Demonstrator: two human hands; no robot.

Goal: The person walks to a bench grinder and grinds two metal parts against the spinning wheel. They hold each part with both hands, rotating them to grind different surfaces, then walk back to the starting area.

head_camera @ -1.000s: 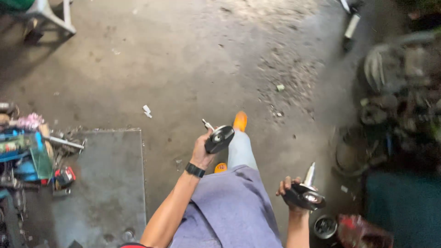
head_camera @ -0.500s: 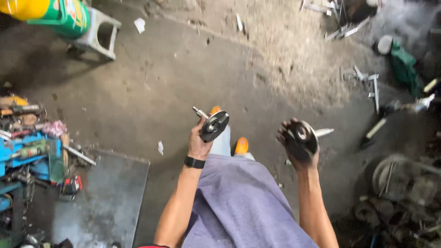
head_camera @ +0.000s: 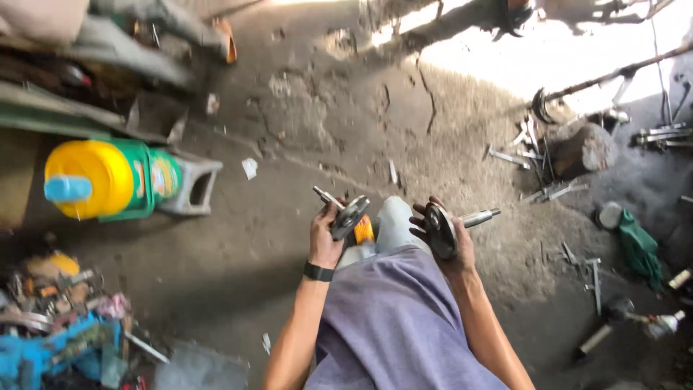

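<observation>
Fingers of our left hand wrap a dark metal disc with a short shaft, the shaft pointing to 10 o'clock; fingers of our right hand clench a second disc with a longer shaft, the shaft pointing to 3 o'clock. Both parts hang above our knees, near each other but apart, over the concrete floor. We judge a firm grip on each disc rim best, shafts kept clear of the palm. A yellow-capped green jug lies at 9 o'clock, scattered tools at 2 o'clock.
</observation>
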